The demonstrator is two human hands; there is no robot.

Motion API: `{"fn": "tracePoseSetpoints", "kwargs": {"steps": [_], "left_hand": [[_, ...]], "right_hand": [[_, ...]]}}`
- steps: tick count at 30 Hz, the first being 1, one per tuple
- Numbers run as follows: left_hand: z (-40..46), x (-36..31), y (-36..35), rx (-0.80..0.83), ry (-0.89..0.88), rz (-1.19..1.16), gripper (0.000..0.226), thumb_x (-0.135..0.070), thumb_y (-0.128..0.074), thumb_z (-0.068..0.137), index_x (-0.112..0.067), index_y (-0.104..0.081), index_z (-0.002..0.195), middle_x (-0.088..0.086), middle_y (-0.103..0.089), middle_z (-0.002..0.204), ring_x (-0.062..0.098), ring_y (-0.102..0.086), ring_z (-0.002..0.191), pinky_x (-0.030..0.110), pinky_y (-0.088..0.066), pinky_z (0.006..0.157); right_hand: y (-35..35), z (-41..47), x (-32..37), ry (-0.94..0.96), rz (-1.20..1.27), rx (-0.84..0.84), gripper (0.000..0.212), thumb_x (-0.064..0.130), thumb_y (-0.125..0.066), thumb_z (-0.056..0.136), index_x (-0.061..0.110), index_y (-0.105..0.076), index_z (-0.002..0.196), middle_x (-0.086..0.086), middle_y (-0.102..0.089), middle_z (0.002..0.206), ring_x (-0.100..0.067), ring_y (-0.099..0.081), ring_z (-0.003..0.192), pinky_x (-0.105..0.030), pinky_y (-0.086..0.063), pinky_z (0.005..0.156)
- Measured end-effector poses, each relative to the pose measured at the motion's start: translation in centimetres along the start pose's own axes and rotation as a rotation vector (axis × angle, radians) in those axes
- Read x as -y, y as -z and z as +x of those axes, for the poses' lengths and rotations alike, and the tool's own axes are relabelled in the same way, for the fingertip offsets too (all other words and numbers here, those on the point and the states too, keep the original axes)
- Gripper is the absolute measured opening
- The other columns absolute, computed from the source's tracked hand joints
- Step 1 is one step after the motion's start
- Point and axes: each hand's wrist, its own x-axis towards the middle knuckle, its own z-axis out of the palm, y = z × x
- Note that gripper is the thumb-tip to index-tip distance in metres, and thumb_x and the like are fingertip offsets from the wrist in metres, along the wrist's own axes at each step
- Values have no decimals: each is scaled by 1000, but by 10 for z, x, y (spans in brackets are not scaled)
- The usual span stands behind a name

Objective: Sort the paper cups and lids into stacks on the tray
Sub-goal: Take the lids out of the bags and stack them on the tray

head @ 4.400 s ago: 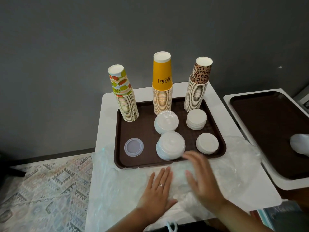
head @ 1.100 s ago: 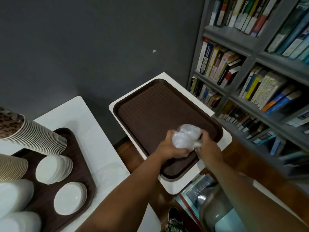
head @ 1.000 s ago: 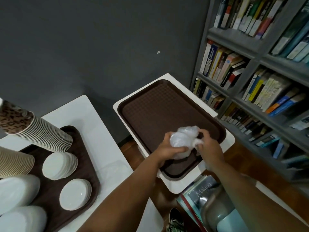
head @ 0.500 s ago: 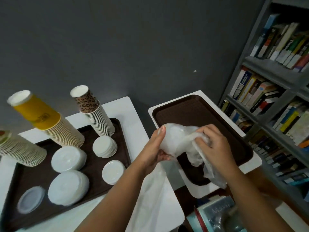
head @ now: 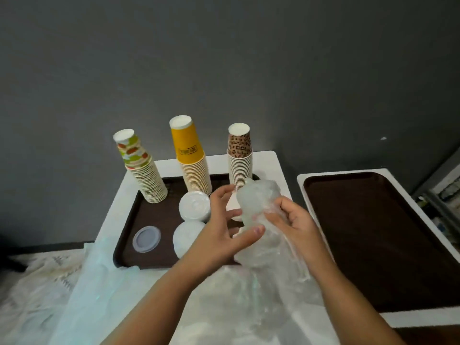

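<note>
The right hand (head: 292, 226) grips a crumpled clear plastic bag (head: 258, 202), fingers curled into its side. The left hand (head: 225, 231) holds the same bag from the other side, thumb pressed against its lower part and fingers spread behind it. What the bag contains cannot be made out; the film is cloudy and blurred. Its lower end merges with more loose plastic (head: 249, 300) spread over the near table edge, and the join between the two is unclear.

Both hands are raised above the near right part of the left tray (head: 129, 220) and block what lies there: only slivers of white lids show between the left fingers, and their number cannot be told. Left of the left hand, on the tray, stand two white lid stacks (head: 194, 207), partly covered by it. Further left lies a single clear lid (head: 146, 239), well apart from the hands.

Along the far side of the tray stand three inverted cup stacks: fruit-print (head: 142, 170), yellow (head: 191, 160) and leopard-print (head: 240, 155). The base of the leopard-print stack is hidden behind the bag.

A second tray (head: 373, 232) sits on the right-hand table, cut off by the right forearm at its near corner. The far right edge shows blurred shelving (head: 445, 192).
</note>
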Motion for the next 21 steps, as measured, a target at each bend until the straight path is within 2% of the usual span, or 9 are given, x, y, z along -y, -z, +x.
{"fn": "tracePoseSetpoints", "kwargs": {"steps": [2, 4, 6, 10, 11, 13, 16, 19, 21], "left_hand": [[-18, 0, 16, 6, -17, 66, 70, -51, -74, 70, -43, -25, 119, -33, -34, 126, -20, -44, 114, 11, -46, 87], [-31, 3, 32, -39, -50, 176, 71, -50, -77, 66, -36, -31, 117, -25, -47, 122, -12, -48, 116, 12, -45, 90], [-38, 8, 50, -115, -59, 206, 62, -48, -81, 64, -30, -44, 110, -18, -58, 112, 1, -57, 110, 19, -50, 86], [-47, 20, 88, -275, 28, 14, 15, -12, -71, 80, -10, -59, 88, 6, -66, 94, 16, -65, 85, 25, -52, 69], [-51, 22, 97, -291, 55, -34, 10, -7, -67, 83, -8, -58, 83, 6, -66, 84, 17, -62, 77, 25, -51, 64], [-55, 26, 111, -324, 124, -150, 16, 0, -62, 86, -9, -55, 75, 7, -64, 72, 17, -60, 68, 25, -50, 56], [-56, 32, 134, -357, 203, -317, 28, -2, -59, 89, -17, -53, 65, 8, -62, 70, 19, -57, 63, 30, -45, 55], [-52, 34, 152, -361, 273, -470, 32, 6, -49, 90, -11, -44, 63, 3, -58, 62, 15, -55, 55, 26, -45, 43], [-48, 34, 162, -345, 309, -522, 28, 6, -45, 90, -9, -43, 67, 4, -57, 64, 18, -53, 59, 25, -45, 42]], "right_hand": [[-27, 4, 0, -14, -30, 75, 34, 36, -67, 82, 4, -58, 86, -13, -57, 75, -16, -55, 75, -28, -46, 68], [-54, 6, 1, -39, -43, 150, 13, 20, -64, 88, 8, -61, 92, -4, -65, 83, -17, -63, 81, -25, -53, 73], [-75, 10, 6, -75, -33, 213, 9, 15, -62, 88, 10, -63, 96, -6, -68, 90, -19, -65, 87, -29, -53, 79], [-105, 18, 13, -156, -26, 295, 10, 20, -63, 88, 24, -63, 97, 2, -69, 98, -14, -66, 95, -29, -53, 83], [-112, 19, 13, -164, -61, 318, 15, 20, -64, 87, 28, -63, 99, 7, -68, 101, -9, -66, 97, -27, -54, 84], [-124, 19, 14, -165, -130, 363, 25, 16, -68, 85, 30, -62, 105, 10, -68, 104, -4, -66, 95, -25, -55, 82], [-138, 25, 17, -145, -166, 315, 17, 26, -68, 83, 16, -67, 97, 3, -70, 94, -10, -66, 88, -27, -53, 80], [-148, 31, 19, -177, -82, 235, 46, 46, -60, 74, 2, -62, 87, -7, -64, 82, -14, -59, 79, -30, -48, 74], [-155, 34, 19, -215, 22, 164, 53, 42, -58, 80, -10, -55, 93, -13, -58, 85, -16, -55, 80, -32, -45, 75]]}}
